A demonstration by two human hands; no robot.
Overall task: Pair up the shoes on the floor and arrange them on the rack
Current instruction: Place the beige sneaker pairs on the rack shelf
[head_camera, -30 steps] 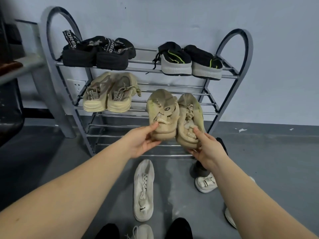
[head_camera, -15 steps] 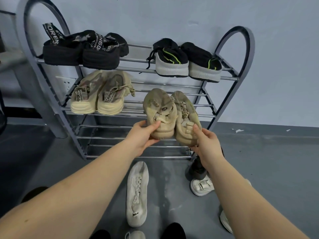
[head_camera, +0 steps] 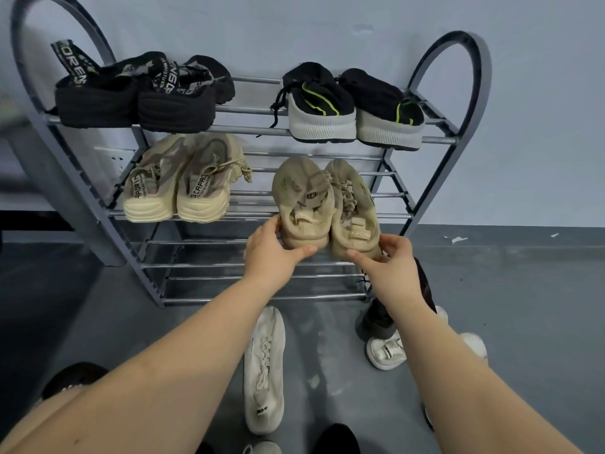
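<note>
Lowering a pair of beige sneakers onto the right half of the middle shelf of a grey metal shoe rack (head_camera: pixel 471 60). Left hand (head_camera: pixel 271 253) gripping the heel of the left beige sneaker (head_camera: pixel 302 204), thumb under the sole, fingers curled round its outer side; right hand (head_camera: pixel 389 262) gripping the heel of the right beige sneaker (head_camera: pixel 355 211) in the same way. Both sneakers side by side and touching, toes toward the wall, heels toward the camera. Compared with a second ago, pair carried further in over the middle shelf bars and tipped flatter, heels now level with the front bar; placing looks nearly done, release likely next.

Already on the rack: a pair of black strappy sandals (head_camera: pixel 134 96) top left, a pair of black slip-ons with white soles and green trim (head_camera: pixel 353 109) top right, a pair of cream chunky sneakers (head_camera: pixel 183 188) middle left. Bottom shelf bare.

Left on the grey floor (head_camera: pixel 523 322): a white lace-up sneaker (head_camera: pixel 265 371) lying between the forearms, a white strapped shoe (head_camera: pixel 386 353) and a dark shoe (head_camera: pixel 379 319) partly hidden behind the right forearm, further shoes cut off at the frame's lower edge. More pairing yet to do.
</note>
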